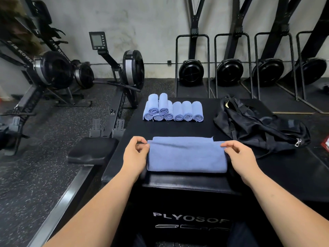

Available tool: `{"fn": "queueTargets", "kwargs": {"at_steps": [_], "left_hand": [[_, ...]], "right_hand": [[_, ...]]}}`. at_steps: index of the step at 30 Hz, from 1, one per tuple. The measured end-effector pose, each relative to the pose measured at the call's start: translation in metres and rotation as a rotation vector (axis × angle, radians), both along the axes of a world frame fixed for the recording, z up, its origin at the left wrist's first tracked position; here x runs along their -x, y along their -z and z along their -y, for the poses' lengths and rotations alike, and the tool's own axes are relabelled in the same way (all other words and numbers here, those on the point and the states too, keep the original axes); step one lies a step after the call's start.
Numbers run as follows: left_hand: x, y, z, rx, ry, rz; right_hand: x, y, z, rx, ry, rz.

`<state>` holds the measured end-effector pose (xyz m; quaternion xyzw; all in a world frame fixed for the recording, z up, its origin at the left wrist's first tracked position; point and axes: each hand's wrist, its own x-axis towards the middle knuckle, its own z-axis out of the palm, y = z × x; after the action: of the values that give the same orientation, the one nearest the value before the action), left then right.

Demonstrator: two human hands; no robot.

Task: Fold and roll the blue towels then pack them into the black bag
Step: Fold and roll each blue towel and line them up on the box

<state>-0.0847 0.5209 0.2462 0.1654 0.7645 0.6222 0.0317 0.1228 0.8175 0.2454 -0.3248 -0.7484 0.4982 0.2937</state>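
White capitals reading "PLYOSOF", cut short by the person's right arm, run across the front of the black padded box [187, 198], above a white outline of a slab. On the rowing machine [53, 68] at far left, "AIR ROWE" can be read along the frame; the rest is hidden.

The box's top serves as the tabletop [178, 129]. At its far side sit eight rolled blue towels [173, 111]: six side by side in a row with spiral ends facing the camera, and two stacked on the left end of that row. One more blue towel [187, 157], folded into a long flat band, lies across the near edge of the tabletop. One black bag [258, 127] lies slumped on the right part of the tabletop, near the towel's right end, with a silver zipper pull [298, 142] showing at its near right end. Four black fan wheels stand in frames along the back wall on the right.

The left hand [137, 154] has a narrow grip, thumb and forefinger pinching the folded towel's upper fold at its left end. The right hand [238, 155] pinches the same fold at the right end, other fingers curled.
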Motion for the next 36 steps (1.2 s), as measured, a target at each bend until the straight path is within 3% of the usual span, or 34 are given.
{"fn": "queueTargets", "kwargs": {"at_steps": [8, 14, 19, 29, 36], "left_hand": [[0.044, 0.015, -0.033, 0.049, 0.017, 0.065], [0.080, 0.026, -0.060, 0.158, 0.037, 0.135], [0.089, 0.047, -0.068, 0.469, 0.158, 0.029], [0.082, 0.060, -0.059, 0.439, 0.167, -0.062], [0.077, 0.058, -0.063, 0.537, 0.172, -0.094]], "right_hand": [[0.040, 0.006, -0.028, 0.176, -0.018, -0.006], [0.074, 0.018, -0.051, 0.045, -0.031, 0.131], [0.093, 0.044, -0.055, -0.172, -0.084, 0.367], [0.098, 0.060, -0.049, -0.200, -0.025, 0.335], [0.100, 0.057, -0.052, -0.235, -0.038, 0.402]]}}
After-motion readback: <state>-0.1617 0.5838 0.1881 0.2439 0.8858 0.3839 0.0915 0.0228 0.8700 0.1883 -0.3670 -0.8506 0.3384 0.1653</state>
